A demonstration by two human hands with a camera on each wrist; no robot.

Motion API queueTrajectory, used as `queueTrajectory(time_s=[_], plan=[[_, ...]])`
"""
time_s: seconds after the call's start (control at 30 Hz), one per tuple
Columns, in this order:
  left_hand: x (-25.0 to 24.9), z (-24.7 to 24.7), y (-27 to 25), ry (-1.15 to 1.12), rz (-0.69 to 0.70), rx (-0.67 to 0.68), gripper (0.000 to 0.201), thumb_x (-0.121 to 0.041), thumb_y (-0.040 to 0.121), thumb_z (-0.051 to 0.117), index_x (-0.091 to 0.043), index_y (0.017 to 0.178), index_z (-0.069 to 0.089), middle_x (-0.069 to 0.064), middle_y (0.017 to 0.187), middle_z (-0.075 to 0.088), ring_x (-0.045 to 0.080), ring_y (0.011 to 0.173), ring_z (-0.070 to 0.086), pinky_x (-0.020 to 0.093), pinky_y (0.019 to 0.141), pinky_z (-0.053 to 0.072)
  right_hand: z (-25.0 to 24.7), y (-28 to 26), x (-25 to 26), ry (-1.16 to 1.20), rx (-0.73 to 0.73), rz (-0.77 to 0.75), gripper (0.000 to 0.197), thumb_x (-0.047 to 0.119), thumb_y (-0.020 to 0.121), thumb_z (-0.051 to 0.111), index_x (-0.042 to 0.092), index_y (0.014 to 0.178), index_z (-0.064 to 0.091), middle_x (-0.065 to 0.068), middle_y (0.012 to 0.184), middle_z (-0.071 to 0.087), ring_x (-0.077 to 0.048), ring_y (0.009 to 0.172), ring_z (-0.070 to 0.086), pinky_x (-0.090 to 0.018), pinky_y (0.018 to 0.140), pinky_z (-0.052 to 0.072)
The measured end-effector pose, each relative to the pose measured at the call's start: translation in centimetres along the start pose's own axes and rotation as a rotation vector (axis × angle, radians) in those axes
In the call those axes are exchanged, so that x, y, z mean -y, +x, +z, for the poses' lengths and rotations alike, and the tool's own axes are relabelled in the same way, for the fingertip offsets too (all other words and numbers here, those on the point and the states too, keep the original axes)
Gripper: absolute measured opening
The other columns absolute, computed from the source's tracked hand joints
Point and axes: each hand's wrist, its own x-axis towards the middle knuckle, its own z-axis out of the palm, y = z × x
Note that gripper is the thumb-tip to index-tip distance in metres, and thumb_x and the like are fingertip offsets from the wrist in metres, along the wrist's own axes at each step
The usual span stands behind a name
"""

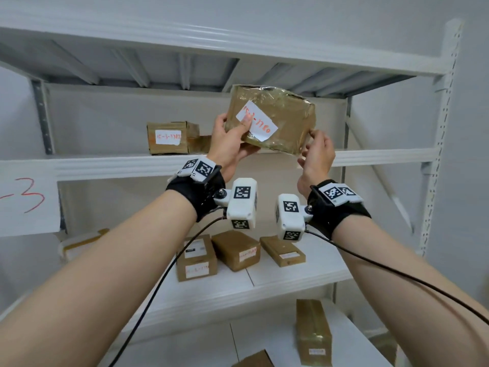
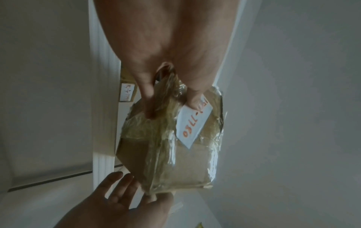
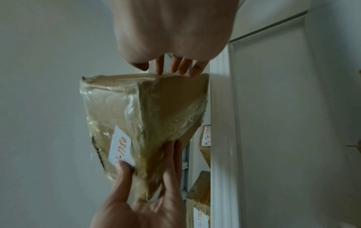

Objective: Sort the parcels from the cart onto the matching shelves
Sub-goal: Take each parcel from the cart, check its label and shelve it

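Observation:
A brown cardboard parcel (image 1: 288,115) wrapped in clear tape is held tilted in the air, in front of the upper shelf (image 1: 119,165). Its white label (image 1: 262,125) carries red handwriting ending in 7780. My left hand (image 1: 235,136) grips its lower left corner, thumb on the label and fingers underneath. My right hand (image 1: 315,147) touches the parcel's lower right edge with straight fingers. The left wrist view shows the parcel (image 2: 185,162) with the right hand (image 2: 117,200) spread below it. The right wrist view shows the right fingertips (image 3: 180,67) on the parcel's (image 3: 156,108) edge.
Another labelled parcel (image 1: 169,137) sits on the upper shelf to the left. Three parcels (image 1: 236,250) lie on the shelf below, and one upright box (image 1: 313,332) stands lower still. A paper sign (image 1: 29,197) with a red 3 hangs at left. A white upright (image 1: 439,128) bounds the right side.

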Motion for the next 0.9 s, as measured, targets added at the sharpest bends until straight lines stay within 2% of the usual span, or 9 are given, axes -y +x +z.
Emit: queueTrajectory(time_s=[0.13,0.2,0.27,0.33,0.47,0.63,0.7,0.8,0.9], plan=[[3.3,2.4,3.1,-0.027,-0.026,-0.042,0.05,-0.015,0.096,0.062,-0.016,0.138,0.035,0.009,0.118,0.065,0.019,0.095,0.069,0.051,0.082,0.059,-1.3,3.0,-1.6,-0.011,-0.007,-0.001,0.029,0.037,0.092,0.05,0.023,0.107,0.07,0.008,0.089,0.057,-0.013,0.085,0.049,-0.027,0.077,0.038],[4.7,3.2,4.5,-0.003,-0.037,-0.077,0.052,-0.018,0.093,0.067,-0.02,0.134,0.035,0.007,0.116,0.067,0.019,0.096,0.07,0.047,0.079,0.061,-1.7,4.5,-2.0,0.003,0.004,0.002,0.029,0.034,0.096,0.048,0.022,0.108,0.071,0.01,0.084,0.053,-0.009,0.077,0.046,-0.025,0.073,0.037],[5.6,3.7,5.7,0.095,-0.052,-0.122,0.059,-0.031,0.08,0.079,-0.026,0.125,0.04,0.009,0.122,0.064,0.024,0.101,0.07,0.043,0.073,0.062,-1.9,5.9,-2.3,0.005,0.013,-0.009,0.027,0.034,0.098,0.046,0.021,0.106,0.068,0.005,0.083,0.055,-0.011,0.071,0.045,-0.026,0.066,0.037],[6.1,3.9,6.9,0.23,-0.069,-0.165,0.062,-0.039,0.07,0.083,-0.027,0.118,0.046,0.01,0.128,0.058,0.027,0.106,0.067,0.041,0.071,0.063,-2.0,7.0,-2.7,-0.021,0.021,-0.027,0.026,0.034,0.097,0.046,0.02,0.108,0.064,0.0,0.092,0.06,-0.015,0.078,0.05,-0.028,0.068,0.041],[6.3,3.9,10.0,0.358,-0.101,-0.186,0.044,-0.018,0.091,0.068,-0.012,0.132,0.053,0.009,0.127,0.06,0.026,0.111,0.065,0.043,0.086,0.059,-1.7,9.1,-3.4,-0.021,0.016,-0.021,0.017,0.028,0.095,0.055,0.02,0.11,0.055,0.002,0.106,0.057,-0.009,0.087,0.055,-0.028,0.085,0.047],[6.2,4.1,12.4,0.386,-0.183,-0.088,0.039,-0.022,0.093,0.065,-0.01,0.13,0.056,0.01,0.121,0.067,0.025,0.111,0.066,0.028,0.07,0.058,-1.0,11.6,-4.2,-0.107,0.013,0.089,0.026,0.033,0.093,0.056,0.021,0.115,0.058,-0.003,0.129,0.032,-0.005,0.087,0.048,-0.028,0.085,0.044],[6.2,4.0,13.0,0.422,-0.191,-0.067,0.041,-0.03,0.092,0.065,-0.011,0.127,0.057,0.009,0.118,0.069,0.024,0.11,0.066,0.028,0.073,0.056,-0.4,11.9,-4.0,-0.112,0.028,0.138,0.032,0.038,0.088,0.055,0.02,0.114,0.061,-0.004,0.128,0.037,-0.01,0.086,0.049,-0.032,0.082,0.044],[6.2,3.9,13.9,0.455,-0.2,-0.048,0.046,-0.038,0.09,0.064,-0.012,0.127,0.057,0.009,0.12,0.066,0.022,0.108,0.063,0.031,0.08,0.054,0.7,13.4,-4.3,-0.161,0.052,0.142,0.028,0.044,0.073,0.051,0.023,0.089,0.06,-0.004,0.112,0.06,-0.021,0.087,0.055,-0.034,0.081,0.045],[5.9,3.8,14.0,0.512,-0.205,-0.028,0.045,-0.043,0.092,0.061,-0.015,0.127,0.055,0.008,0.12,0.063,0.019,0.097,0.058,0.03,0.081,0.052,1.7,13.8,-4.0,-0.177,0.131,0.124,0.019,0.034,0.09,0.05,0.017,0.086,0.057,-0.003,0.09,0.069,-0.019,0.081,0.063,-0.028,0.072,0.044]])
